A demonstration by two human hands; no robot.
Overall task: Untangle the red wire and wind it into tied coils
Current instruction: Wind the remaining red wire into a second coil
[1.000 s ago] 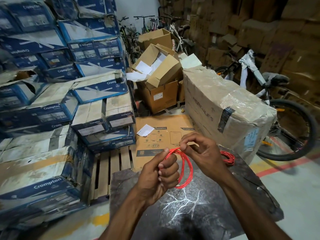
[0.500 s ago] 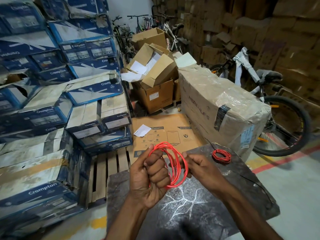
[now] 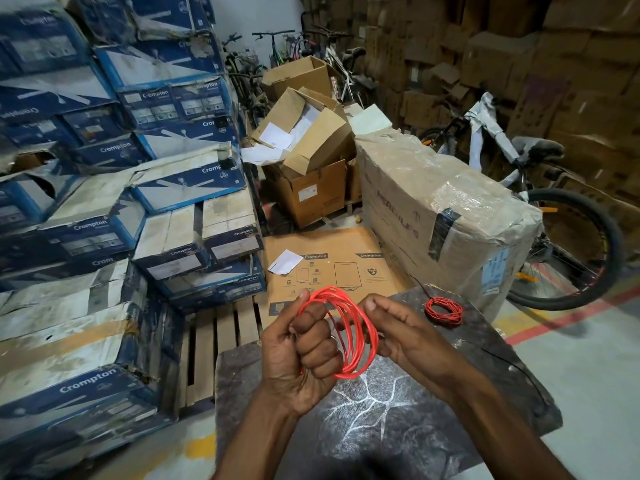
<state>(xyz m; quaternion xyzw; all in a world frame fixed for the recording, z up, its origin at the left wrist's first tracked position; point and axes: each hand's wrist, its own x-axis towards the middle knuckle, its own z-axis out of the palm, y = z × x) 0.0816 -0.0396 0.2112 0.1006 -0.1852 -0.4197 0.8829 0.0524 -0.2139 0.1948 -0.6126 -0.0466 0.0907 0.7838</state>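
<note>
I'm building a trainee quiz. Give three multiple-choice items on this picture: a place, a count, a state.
1. Where does the small coil lie? A) on the pallet B) on the bicycle C) on the dark slab
2. How many red coils show? A) one B) two C) four
3. What is the left hand doing? A) gripping the held coil B) lying flat C) pointing
Answers: C, it lies near the slab's far edge; B, one held, one lying; A, fingers curl round the loops.
</note>
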